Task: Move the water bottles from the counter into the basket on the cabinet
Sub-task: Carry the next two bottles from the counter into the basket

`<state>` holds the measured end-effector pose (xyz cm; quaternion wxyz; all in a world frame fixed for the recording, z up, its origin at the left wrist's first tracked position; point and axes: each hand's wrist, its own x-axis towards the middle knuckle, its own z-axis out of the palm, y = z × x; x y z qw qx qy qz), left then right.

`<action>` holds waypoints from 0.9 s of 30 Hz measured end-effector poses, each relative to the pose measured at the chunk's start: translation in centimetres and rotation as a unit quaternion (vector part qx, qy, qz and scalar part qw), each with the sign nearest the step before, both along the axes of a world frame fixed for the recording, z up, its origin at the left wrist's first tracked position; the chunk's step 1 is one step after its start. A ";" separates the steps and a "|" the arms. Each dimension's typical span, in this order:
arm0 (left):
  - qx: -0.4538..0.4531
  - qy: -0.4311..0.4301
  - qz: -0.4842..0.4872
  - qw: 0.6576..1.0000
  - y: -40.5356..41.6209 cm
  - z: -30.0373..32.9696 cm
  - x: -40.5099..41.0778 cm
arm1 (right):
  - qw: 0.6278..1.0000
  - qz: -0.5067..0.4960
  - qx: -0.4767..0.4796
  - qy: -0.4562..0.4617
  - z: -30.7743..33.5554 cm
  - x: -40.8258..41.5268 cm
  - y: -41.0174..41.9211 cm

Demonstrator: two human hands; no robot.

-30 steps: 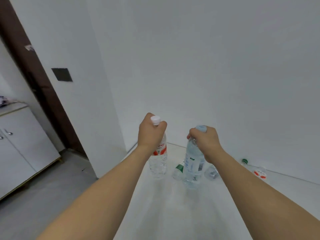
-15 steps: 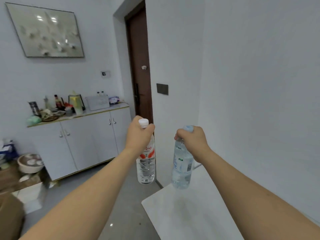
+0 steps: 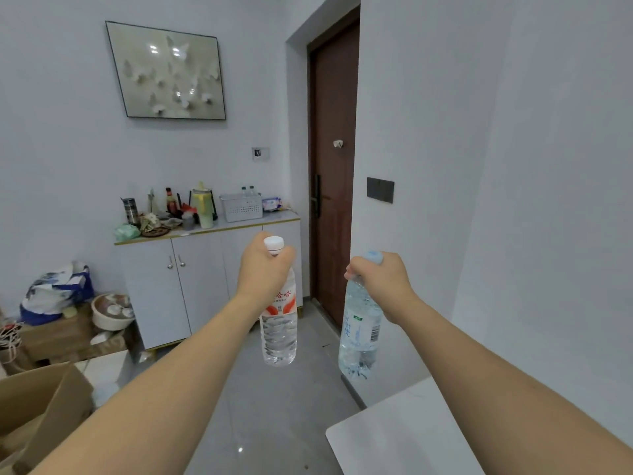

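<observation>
Clear plastic hangs upright from each fist: the left hand (image 3: pixel 265 270) grips the red-labelled bottle (image 3: pixel 278 323) by its neck, the right hand (image 3: pixel 380 281) the blue-labelled bottle (image 3: pixel 360 332). The white basket (image 3: pixel 241 208) sits on the cabinet (image 3: pixel 205 279) ahead and leftward, nearer the left hand; both arms reach forward.

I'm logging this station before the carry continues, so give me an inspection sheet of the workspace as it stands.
Surface: white counter corner at lower right, bare where visible.
Job's things: red-label bottle and blue-label bottle, both lifted; white basket on the cabinet already has two bottles in it.
Clutter: jug, jars, bags beside the basket; cardboard boxes on the floor at left.
Grippers: left hand and right hand each grip a bottle neck.
Cables: nothing seen.
Surroundings: brown door, framed picture.
</observation>
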<state>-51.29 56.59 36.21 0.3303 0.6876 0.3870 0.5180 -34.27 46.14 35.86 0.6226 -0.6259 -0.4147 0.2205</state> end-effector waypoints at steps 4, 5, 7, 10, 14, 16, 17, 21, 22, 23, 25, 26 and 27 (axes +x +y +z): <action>0.014 -0.008 -0.018 1.000 3.4 0.3 0.4 | 0.999 -0.035 -0.002 -0.025 0.1 0.7 3.3; 0.014 -0.009 -0.022 1.000 4.1 0.4 0.7 | 0.999 -0.042 -0.003 -0.025 0.0 1.1 3.9; 0.013 -0.012 -0.026 0.999 6.1 0.5 1.5 | 0.998 -0.053 -0.008 -0.024 -0.2 1.8 5.9; 0.008 -0.010 -0.027 1.000 9.3 0.2 3.2 | 0.997 -0.073 -0.014 -0.034 -0.5 3.2 9.4; 0.006 -0.011 -0.030 0.999 14.3 0.0 5.7 | 0.997 -0.067 -0.003 -0.036 -0.8 5.2 15.1; 0.009 -0.013 -0.030 0.999 17.2 0.3 6.8 | 0.998 -0.061 0.008 -0.033 -0.8 6.4 18.1; 0.011 -0.012 -0.034 0.999 18.7 0.7 7.5 | 0.998 -0.056 0.013 -0.035 -0.7 7.1 19.7; 0.024 0.003 -0.028 0.999 24.5 2.6 9.5 | 0.998 -0.041 0.025 -0.028 0.4 9.5 25.9; 0.031 -0.001 -0.024 0.999 25.9 2.9 9.9 | 0.998 -0.038 0.029 -0.030 0.7 10.0 27.5; 0.033 -0.008 -0.020 0.999 27.4 3.1 10.2 | 0.998 -0.034 0.032 -0.031 0.9 10.4 29.0; 0.028 -0.017 -0.012 0.999 30.0 3.2 10.6 | 0.999 -0.026 0.034 -0.023 1.2 10.9 31.8; 0.023 -0.020 -0.009 1.000 31.4 3.0 10.7 | 0.999 -0.021 0.034 -0.018 1.2 11.0 33.3; 0.016 -0.020 -0.007 1.000 32.8 2.8 10.9 | 0.999 -0.017 0.033 -0.015 1.1 11.1 34.7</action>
